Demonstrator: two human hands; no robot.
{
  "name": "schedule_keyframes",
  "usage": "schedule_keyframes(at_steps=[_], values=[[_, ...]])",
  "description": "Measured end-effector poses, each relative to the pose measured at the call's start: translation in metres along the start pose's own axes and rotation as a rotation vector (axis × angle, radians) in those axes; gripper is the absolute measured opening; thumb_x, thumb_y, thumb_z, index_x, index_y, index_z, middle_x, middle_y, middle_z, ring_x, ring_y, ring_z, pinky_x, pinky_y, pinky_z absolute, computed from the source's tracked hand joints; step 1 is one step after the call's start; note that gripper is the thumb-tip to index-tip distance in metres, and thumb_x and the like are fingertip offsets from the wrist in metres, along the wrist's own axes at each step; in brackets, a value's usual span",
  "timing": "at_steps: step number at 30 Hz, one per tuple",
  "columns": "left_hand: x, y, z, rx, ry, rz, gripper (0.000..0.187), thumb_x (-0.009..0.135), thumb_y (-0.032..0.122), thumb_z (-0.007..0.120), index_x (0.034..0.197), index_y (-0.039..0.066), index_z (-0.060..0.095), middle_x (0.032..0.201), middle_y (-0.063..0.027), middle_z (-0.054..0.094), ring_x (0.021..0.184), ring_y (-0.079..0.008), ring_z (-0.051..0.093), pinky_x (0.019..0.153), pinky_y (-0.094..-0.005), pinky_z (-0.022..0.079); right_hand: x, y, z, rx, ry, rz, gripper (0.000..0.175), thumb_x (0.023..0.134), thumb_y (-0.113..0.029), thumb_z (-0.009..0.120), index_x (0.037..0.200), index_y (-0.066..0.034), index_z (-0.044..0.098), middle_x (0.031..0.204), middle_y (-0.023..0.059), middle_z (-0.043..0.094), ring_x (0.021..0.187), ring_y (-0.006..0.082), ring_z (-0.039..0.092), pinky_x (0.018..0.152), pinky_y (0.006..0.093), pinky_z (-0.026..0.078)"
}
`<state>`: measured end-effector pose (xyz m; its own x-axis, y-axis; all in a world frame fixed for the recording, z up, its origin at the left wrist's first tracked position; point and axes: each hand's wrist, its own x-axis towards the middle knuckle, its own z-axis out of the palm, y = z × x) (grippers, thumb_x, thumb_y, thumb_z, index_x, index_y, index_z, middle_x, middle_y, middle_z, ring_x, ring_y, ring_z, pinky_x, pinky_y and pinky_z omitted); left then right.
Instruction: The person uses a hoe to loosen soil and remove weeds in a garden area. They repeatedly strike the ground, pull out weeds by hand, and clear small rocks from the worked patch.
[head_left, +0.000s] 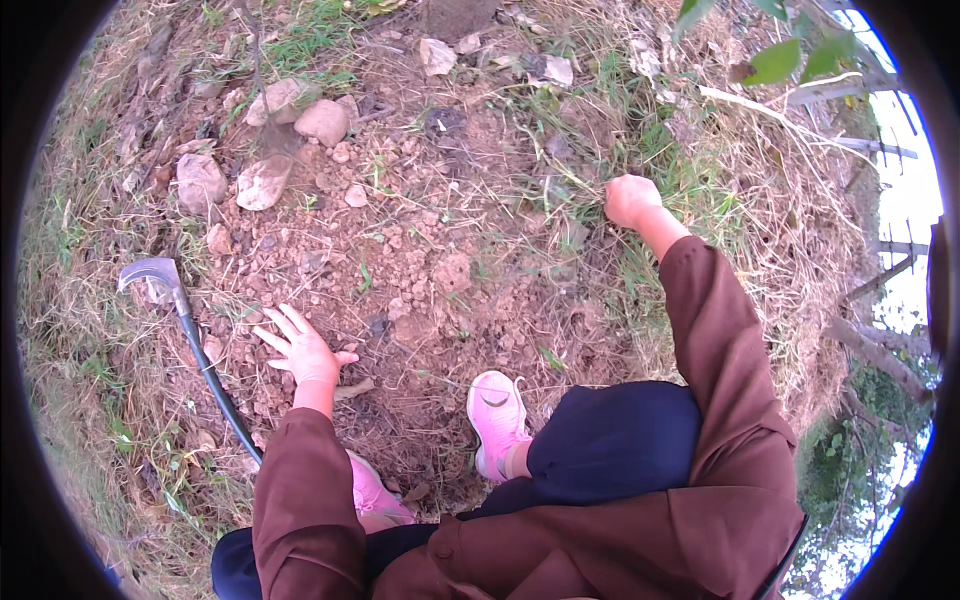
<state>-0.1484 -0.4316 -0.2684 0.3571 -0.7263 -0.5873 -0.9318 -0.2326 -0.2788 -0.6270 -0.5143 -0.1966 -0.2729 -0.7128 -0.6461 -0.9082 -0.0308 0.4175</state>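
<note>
My left hand (310, 355) is spread over loose reddish soil (420, 262), with nothing in it. Left of it lies a sickle (202, 352) with a curved metal blade and a long dark handle; the hand does not touch it. Over on the right, my right hand (632, 201) is closed in a fist around grass stems (574, 180) at the edge of a grassy patch. The inside of that fist is hidden.
Several stones (262, 182) lie at the upper left, near a thin stem. A trunk base (457, 15) stands at the top. Dry branches (780, 116) and leaves (776, 61) reach in at the upper right. My pink shoes (496, 420) rest on the soil.
</note>
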Motion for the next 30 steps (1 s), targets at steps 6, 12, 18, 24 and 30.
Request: schedule_keyframes(at_steps=[6,12,18,24,30], values=[[-0.002,-0.004,-0.001,-0.016,0.021,0.037,0.141,0.048,0.053,0.087,0.149,0.005,0.001,0.155,-0.0172,0.002,0.14,-0.0473,-0.001,0.098,-0.0684,0.034,-0.048,0.118,0.027,0.242,0.13,0.555,0.031,0.081,-0.02,0.053,0.101,-0.0049,0.07,0.108,0.0207,0.065,0.102,0.0331,0.064,0.088,0.0404,0.051],[-0.001,-0.005,0.0,-0.007,0.019,0.044,0.142,0.048,0.051,0.088,0.149,0.006,-0.001,0.155,-0.0179,-0.001,0.14,-0.0476,0.0,0.096,-0.0708,0.034,-0.112,0.19,0.049,0.39,0.321,1.094,0.037,0.084,-0.027,0.048,0.104,-0.0041,0.069,0.113,0.0173,0.065,0.104,0.034,0.063,0.091,0.0447,0.048],[-0.003,-0.005,0.002,-0.034,0.059,0.066,0.141,0.048,0.05,0.088,0.148,0.004,0.001,0.155,-0.0191,-0.002,0.14,-0.0485,0.002,0.094,-0.0708,0.035,-0.079,0.111,0.025,-0.069,0.819,0.368,0.012,0.066,-0.015,0.058,0.071,-0.0105,0.068,0.096,0.0059,0.066,0.096,0.0269,0.058,0.085,0.0397,0.045],[-0.002,-0.003,0.003,-0.027,0.062,0.054,0.14,0.049,0.05,0.088,0.148,0.004,0.001,0.155,-0.019,-0.001,0.14,-0.0481,0.003,0.095,-0.0694,0.036,-0.053,-0.012,0.035,-0.092,0.232,-0.377,0.029,0.073,-0.005,0.062,0.102,-0.0048,0.061,0.108,0.0126,0.062,0.101,0.0279,0.061,0.089,0.0383,0.049],[-0.001,-0.003,0.005,-0.028,0.077,0.056,0.14,0.049,0.045,0.09,0.148,0.004,-0.001,0.155,-0.019,-0.002,0.139,-0.0495,0.003,0.092,-0.07,0.039,-0.066,0.011,0.072,-0.095,-0.018,-0.227,0.054,0.07,-0.005,0.066,0.121,-0.0034,0.049,0.126,0.015,0.049,0.122,0.0281,0.048,0.095,0.0375,0.046]])
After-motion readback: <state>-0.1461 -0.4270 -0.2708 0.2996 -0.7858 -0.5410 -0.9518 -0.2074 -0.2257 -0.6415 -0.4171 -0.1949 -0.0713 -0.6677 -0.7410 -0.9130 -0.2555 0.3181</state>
